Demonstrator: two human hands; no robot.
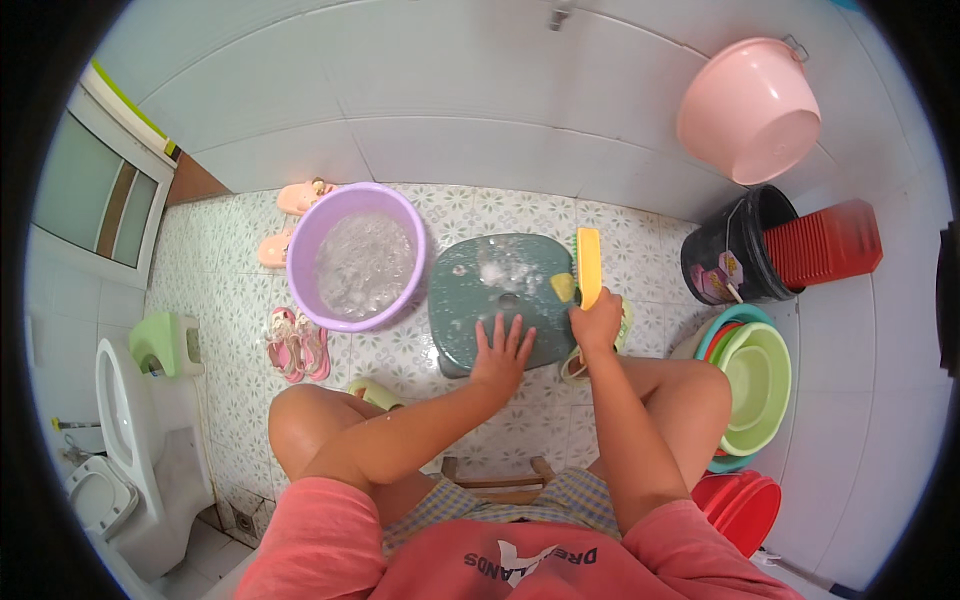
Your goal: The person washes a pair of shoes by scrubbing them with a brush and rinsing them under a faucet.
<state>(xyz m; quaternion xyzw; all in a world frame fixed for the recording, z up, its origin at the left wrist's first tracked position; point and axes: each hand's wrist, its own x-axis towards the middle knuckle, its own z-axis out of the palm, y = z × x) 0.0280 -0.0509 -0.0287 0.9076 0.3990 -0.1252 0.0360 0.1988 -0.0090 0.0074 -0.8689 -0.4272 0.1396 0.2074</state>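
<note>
A dark green plastic stool [472, 292] stands before me, its top wet and foamy. Fingers spread, my left hand [504, 358] lies flat on its near edge. My right hand [598, 319] grips the handle of a yellow scrubbing brush [590, 262] with green bristles, held on edge at the stool's right side. On the stool's right edge, beside the brush, is a small yellow piece, perhaps soap [562, 286]. Left of the stool, a purple basin [295, 262] holds sudsy water.
Pink slippers [300, 196] and pink sandals [285, 345] lie around the basin. At the right are a black bucket [705, 247] with a red washboard [825, 244] and stacked basins [780, 375]. A pink bucket [750, 105] hangs above. A toilet [150, 450] and green step stool [161, 341] stand left.
</note>
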